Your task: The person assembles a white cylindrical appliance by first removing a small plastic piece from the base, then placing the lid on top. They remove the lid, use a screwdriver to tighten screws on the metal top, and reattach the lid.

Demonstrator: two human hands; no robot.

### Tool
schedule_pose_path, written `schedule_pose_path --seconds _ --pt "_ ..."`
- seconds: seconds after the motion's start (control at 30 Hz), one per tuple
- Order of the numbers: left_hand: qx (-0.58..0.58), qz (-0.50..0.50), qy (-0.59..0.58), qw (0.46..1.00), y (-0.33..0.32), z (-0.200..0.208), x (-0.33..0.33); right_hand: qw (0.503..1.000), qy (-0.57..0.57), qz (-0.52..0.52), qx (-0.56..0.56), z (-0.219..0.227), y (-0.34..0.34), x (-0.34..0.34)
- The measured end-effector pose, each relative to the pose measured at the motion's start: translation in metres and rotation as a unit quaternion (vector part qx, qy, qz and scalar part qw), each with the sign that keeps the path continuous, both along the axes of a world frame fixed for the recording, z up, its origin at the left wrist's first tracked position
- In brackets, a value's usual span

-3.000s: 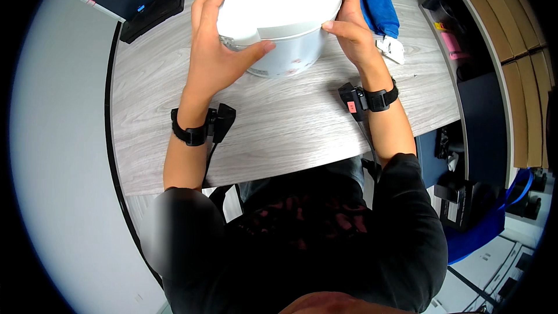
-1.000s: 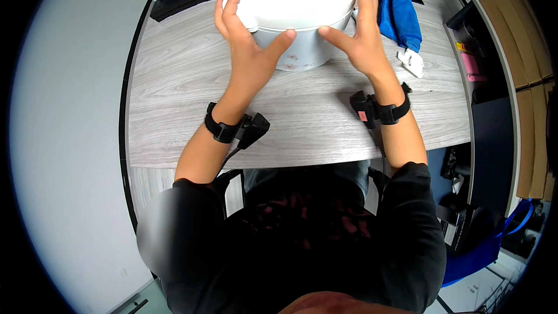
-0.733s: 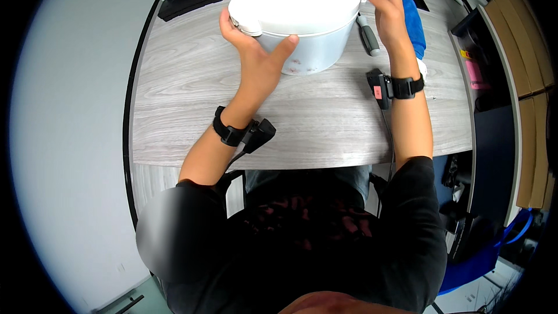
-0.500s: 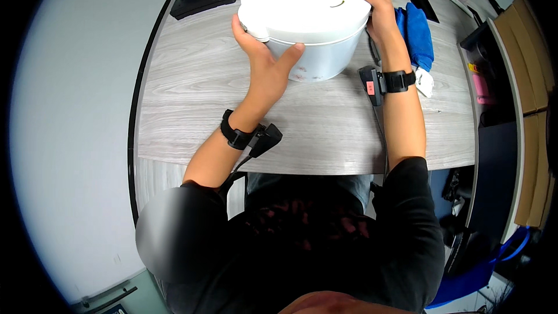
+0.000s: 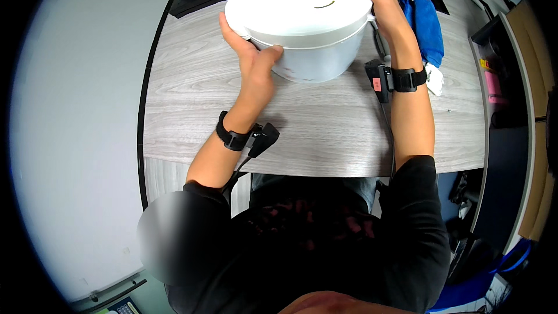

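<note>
Clasping a white lidded pot (image 5: 317,61) that seemingly rests on the table (image 5: 325,139), the left hand (image 5: 254,67) stays at its side while the right hand (image 5: 387,9), back against its lid (image 5: 290,14), restores two-sided support.

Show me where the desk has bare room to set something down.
The desk is bare between the white lidded pot and the near desk edge, between the two wrist devices; a second bare patch lies left of the left hand. It is crowded at the pot's right: right hand, grey-handled tool, blue cloth, crumpled white item.
</note>
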State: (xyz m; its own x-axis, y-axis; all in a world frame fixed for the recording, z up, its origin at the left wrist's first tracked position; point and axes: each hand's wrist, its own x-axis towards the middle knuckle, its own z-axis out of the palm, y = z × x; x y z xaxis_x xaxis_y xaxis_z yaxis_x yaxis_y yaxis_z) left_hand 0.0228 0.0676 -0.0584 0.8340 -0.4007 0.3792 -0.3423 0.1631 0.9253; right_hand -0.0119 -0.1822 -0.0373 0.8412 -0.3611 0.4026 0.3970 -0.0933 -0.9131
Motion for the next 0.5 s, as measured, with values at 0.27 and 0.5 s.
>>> schedule_pose_path --seconds 0.27,0.5 --pt "-0.027 0.026 -0.020 0.999 -0.006 -0.002 0.006 0.998 -0.009 0.030 0.056 0.000 0.001 0.004" --pt "-0.020 -0.019 -0.006 1.000 -0.006 0.010 0.003 0.999 -0.021 0.026 0.031 0.002 0.002 0.004"
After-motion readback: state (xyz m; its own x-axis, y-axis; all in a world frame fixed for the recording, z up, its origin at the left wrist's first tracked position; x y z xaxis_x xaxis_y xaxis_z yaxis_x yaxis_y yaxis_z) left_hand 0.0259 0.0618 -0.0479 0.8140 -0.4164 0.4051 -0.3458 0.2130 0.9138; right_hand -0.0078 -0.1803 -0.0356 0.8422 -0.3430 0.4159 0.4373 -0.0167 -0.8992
